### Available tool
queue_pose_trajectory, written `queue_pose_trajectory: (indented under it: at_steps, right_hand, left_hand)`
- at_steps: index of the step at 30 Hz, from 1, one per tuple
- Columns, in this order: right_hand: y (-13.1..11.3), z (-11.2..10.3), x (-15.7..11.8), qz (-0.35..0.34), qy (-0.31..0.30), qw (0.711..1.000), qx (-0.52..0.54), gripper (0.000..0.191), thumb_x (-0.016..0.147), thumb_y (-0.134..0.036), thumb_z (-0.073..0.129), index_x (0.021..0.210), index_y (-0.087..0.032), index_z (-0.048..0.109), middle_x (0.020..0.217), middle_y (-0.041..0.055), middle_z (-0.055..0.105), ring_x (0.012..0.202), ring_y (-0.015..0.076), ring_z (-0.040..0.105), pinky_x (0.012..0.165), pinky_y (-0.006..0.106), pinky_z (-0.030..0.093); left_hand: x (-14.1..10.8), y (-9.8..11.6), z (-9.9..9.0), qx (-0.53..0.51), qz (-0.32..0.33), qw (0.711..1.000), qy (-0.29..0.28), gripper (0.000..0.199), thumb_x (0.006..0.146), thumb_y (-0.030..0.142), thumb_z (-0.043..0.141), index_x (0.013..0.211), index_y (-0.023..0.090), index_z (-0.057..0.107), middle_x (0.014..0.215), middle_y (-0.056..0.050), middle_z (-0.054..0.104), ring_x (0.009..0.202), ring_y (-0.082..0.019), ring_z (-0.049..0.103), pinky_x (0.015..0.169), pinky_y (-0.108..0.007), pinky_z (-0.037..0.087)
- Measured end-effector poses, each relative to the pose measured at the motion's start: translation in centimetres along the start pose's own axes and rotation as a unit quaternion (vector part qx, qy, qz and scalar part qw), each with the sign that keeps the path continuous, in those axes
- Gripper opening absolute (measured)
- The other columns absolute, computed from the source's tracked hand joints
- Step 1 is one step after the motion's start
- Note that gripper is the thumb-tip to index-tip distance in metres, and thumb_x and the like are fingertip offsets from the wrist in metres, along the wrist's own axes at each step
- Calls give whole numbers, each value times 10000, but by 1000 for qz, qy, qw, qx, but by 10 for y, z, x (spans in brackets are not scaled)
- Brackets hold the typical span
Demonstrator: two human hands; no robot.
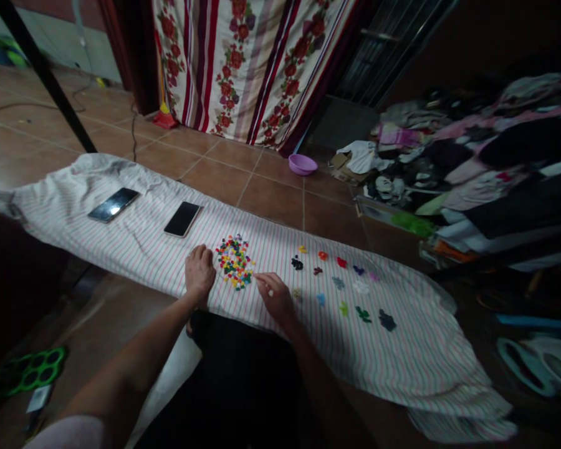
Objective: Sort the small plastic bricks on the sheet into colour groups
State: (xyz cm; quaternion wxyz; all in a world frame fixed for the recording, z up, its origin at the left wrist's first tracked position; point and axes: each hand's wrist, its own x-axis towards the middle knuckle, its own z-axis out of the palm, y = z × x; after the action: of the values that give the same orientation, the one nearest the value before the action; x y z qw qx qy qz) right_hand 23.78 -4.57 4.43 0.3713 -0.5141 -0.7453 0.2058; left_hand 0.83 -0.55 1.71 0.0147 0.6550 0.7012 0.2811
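Note:
A mixed pile of small coloured pieces (pixel 235 262) lies on the striped cloth (pixel 257 237). Beside its left edge my left hand (pixel 200 269) rests on the cloth, fingers curled; whether it holds anything is hidden. My right hand (pixel 275 293) is at the pile's lower right, thumb and fingers pinched together on something too small to make out. Farther right are small single-colour groups, among them black (pixel 297 263), yellow (pixel 302 249), orange (pixel 323 255), red (pixel 341 262), white (pixel 361 287), light green (pixel 344 308) and dark green (pixel 363 314).
Two phones, one at the far left (pixel 114 205) and one nearer the pile (pixel 183 219), lie on the cloth. A purple basin (pixel 303 164) stands on the tiled floor beyond. Heaped clothes (pixel 477 162) fill the right side. A floral curtain (pixel 243 68) hangs behind.

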Motion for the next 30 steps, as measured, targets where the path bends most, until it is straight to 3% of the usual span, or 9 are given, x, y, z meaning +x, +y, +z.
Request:
queue_pose_trajectory:
  at_steps: [3,14,23,30]
  right_hand:
    - [-5,26,15,-32,-13,999,-33,312,879,-169,436,1027,-222,705,969,73,654,907,181,601,829,330,511]
    - [-23,58,97,16,-128,970,-207,347,904,-160,454,1104,-284,708,1069,71,609,1045,223,460,945,329,398]
    - [-16,73,112,30,-126,965,-229,383,883,-143,451,1174,-265,668,1080,87,585,1028,234,438,913,329,371]
    - [-16,78,116,27,-100,971,-216,307,932,-218,433,1084,-265,696,1053,74,596,1028,227,441,907,329,371]
  left_hand:
    - [-1,-1,2,13,-1,1000,-1,253,854,151,411,1018,189,600,1250,-114,580,1196,-275,466,953,-433,387]
    - [1,7,-2,29,11,999,-15,243,883,164,384,1027,177,578,1193,-137,565,1142,-270,478,924,-434,375]
    - [2,10,-5,63,23,997,-31,261,915,212,352,1071,186,559,1138,-127,554,1095,-274,473,874,-430,368]
    - [2,11,-6,54,23,998,-38,280,920,206,329,1074,184,562,1135,-132,549,1118,-276,457,889,-439,353]
